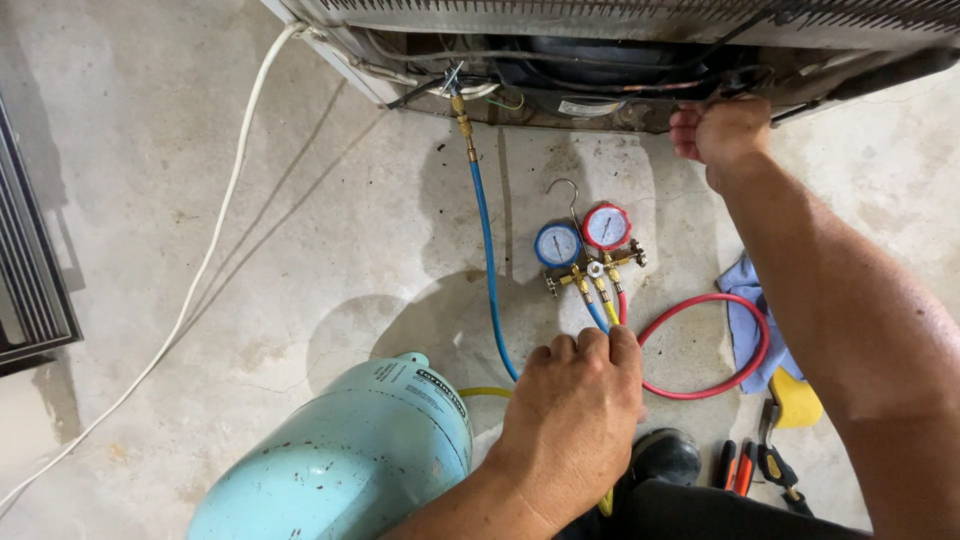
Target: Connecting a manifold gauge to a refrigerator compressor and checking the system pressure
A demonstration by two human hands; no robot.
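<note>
Bare concrete floor lies open to our left, beyond the dented pale-green cylinder with its white label. Our right hand curls shut on the appliance's lower edge. Our left hand, fingers bent closed, presses the hoses just below the blue and red gauges.

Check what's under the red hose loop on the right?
Under the red hose loop lies a crumpled blue cloth on bare concrete floor. The right forearm covers the cloth's far side, so anything beyond there is hidden.
</note>
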